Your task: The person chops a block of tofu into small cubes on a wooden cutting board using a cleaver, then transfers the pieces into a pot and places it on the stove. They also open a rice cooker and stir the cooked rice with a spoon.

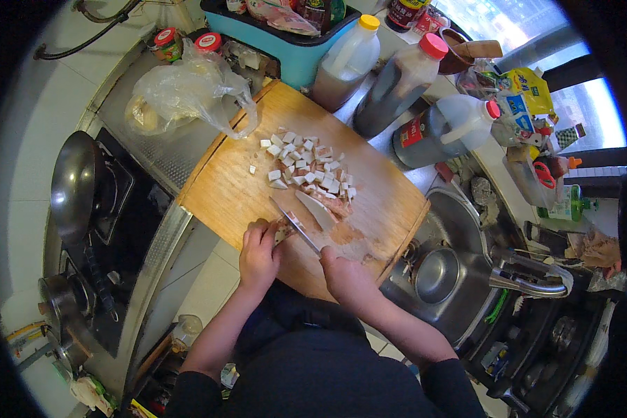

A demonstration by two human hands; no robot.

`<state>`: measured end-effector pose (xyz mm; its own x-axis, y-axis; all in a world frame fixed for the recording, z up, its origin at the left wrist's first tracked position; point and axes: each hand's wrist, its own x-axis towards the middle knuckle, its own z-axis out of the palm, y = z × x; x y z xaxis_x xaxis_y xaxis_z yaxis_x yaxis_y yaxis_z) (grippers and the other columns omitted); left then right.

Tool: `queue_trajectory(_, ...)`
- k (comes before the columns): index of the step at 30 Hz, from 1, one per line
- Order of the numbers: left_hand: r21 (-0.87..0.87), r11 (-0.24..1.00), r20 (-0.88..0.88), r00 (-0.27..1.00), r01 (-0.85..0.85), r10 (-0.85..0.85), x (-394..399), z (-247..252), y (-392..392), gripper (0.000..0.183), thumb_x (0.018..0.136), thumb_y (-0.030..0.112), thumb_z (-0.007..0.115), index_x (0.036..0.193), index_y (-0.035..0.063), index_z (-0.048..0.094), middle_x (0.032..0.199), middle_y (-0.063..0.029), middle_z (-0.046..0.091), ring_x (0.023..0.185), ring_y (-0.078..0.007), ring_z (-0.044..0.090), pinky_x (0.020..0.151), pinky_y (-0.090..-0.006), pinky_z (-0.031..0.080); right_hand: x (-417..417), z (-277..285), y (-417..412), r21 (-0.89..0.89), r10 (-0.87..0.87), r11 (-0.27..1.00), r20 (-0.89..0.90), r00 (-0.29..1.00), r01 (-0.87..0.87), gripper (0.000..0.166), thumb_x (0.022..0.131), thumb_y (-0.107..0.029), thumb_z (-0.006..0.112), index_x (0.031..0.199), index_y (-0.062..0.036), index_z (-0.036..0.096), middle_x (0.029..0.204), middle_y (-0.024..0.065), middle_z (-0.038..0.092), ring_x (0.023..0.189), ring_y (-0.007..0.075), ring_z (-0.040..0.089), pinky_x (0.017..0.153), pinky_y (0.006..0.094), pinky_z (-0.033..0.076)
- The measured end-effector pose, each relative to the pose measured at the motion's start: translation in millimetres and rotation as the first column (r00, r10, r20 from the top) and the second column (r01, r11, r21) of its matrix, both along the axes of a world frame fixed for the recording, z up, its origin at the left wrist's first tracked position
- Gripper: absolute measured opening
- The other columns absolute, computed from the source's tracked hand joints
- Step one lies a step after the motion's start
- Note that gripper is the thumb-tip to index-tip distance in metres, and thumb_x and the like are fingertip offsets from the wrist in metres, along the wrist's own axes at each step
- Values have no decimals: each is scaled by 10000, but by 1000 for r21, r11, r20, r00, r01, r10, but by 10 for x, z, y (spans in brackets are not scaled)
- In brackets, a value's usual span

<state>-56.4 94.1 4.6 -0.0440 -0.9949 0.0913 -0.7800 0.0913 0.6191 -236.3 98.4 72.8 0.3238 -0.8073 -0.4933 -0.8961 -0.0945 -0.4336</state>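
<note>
My right hand (347, 274) grips the handle of a kitchen knife (299, 228), its blade angled up and left over the wooden cutting board (222, 183). My left hand (258, 253) rests at the board's near edge, its fingertips pressed on a piece of food (283, 231) right beside the blade. That piece is partly hidden by my fingers. Just past the knife lies a long white wedge (316, 210) with brownish sides. Beyond it, a heap of white diced cubes (305, 162) with some brownish faces spreads over the board. One small cube (252, 169) lies apart at the left.
A plastic bag (180, 96) overlaps the board's far left corner. Large plastic jugs (392, 86) stand behind it, near a blue bin (285, 55). A wok (76, 183) sits on the stove at left. At right is a steel sink (470, 292) holding a metal bowl (437, 275).
</note>
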Motion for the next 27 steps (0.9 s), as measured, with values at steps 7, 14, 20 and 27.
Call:
queue_trajectory(7, -27, 1000, -36, 999, -3, 2, 13, -54, 19, 406, 636, 24, 652, 1031, 13, 555, 983, -117, 497, 932, -292, 487, 803, -348, 423, 267, -170, -87, 5, -66, 998, 12, 998, 66, 110, 819, -81, 387, 904, -13, 380, 687, 236, 570, 663, 403, 577, 553, 497, 444)
queue_trajectory(14, -57, 998, -23, 999, -40, 39, -20, -102, -65, 391, 648, 39, 658, 1024, 11, 554, 992, -124, 499, 932, -302, 491, 811, -355, 419, 91, -285, -151, -101, -56, 992, 128, 990, 70, 103, 837, -107, 376, 920, -49, 392, 688, 214, 581, 655, 392, 582, 537, 482, 445)
queue_trajectory(20, -22, 998, -150, 988, -51, 48, 94, -111, 48, 385, 641, 19, 665, 1006, -2, 544, 1023, -148, 499, 950, -322, 486, 822, -370, 411, 124, -97, -126, -22, 50, 999, 13, 999, -50, 113, 815, -77, 402, 920, -39, 383, 668, 210, 581, 643, 400, 579, 557, 481, 449)
queue_trajectory(27, -44, 997, -191, 980, -63, 53, 108, -152, 98, 352, 648, 12, 675, 975, -18, 548, 1024, -150, 511, 947, -319, 497, 811, -364, 421, 203, -423, -127, -27, -104, 993, 201, 974, 111, 177, 889, -196, 369, 902, -23, 407, 713, 247, 573, 691, 404, 577, 589, 487, 445)
